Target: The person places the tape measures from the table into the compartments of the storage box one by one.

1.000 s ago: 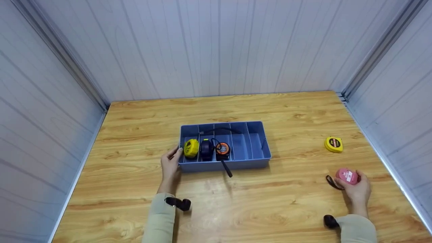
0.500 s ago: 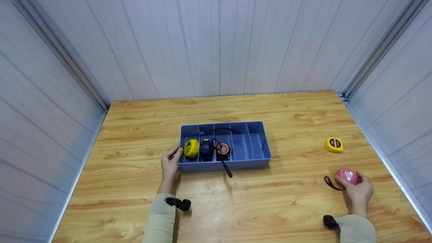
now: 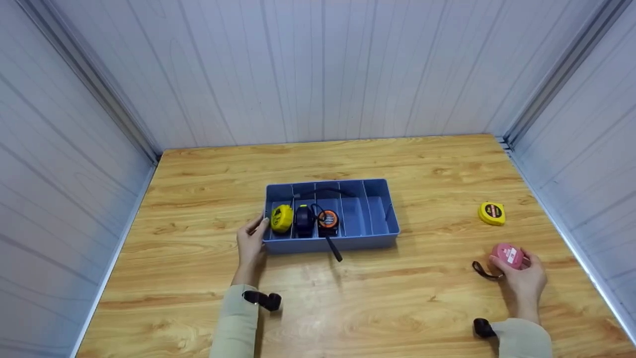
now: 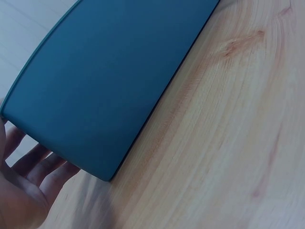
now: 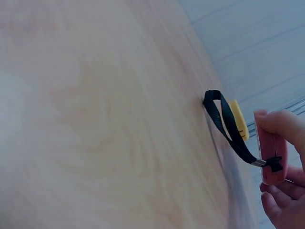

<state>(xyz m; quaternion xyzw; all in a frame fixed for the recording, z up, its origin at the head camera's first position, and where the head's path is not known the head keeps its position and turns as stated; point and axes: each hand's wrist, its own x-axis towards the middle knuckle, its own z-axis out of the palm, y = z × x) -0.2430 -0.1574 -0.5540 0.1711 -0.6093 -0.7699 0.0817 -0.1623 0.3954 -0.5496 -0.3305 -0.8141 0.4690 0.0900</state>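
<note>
Head view: a blue tray point(image 3: 367, 242) with five compartments is set on a wood-grain table point(image 3: 397, 313), and its left end is gripped by the left hand point(image 3: 250, 241), the thumb laid at the rim and the fingers outside. The tray's leftmost compartment is occupied by a yellow-cased tape measure point(image 3: 282, 219), the second by a dark blue tape measure point(image 3: 304, 223), the third by an orange-faced tape measure point(image 3: 331, 219); a black strap point(image 3: 336, 250) is draped over the front wall. Well to the right of the tray, and a little nearer the viewer, a pink tape measure point(image 3: 508, 255) is held between thumb and fingers of the right hand point(image 3: 526, 279). Beyond it, also right of the tray, a second yellow tape measure point(image 3: 492, 213) is seen on the table.

Left wrist view: the tray's outer wall is shown filling much of the scene, with the fingers spread along its end (the thumb is mostly cut off by the frame).

Right wrist view: the pink tape measure is seen edge-on in the pinch, its black loop point(image 5: 233, 126) extended in front of the second yellow one; the tray is left out of frame.
</note>
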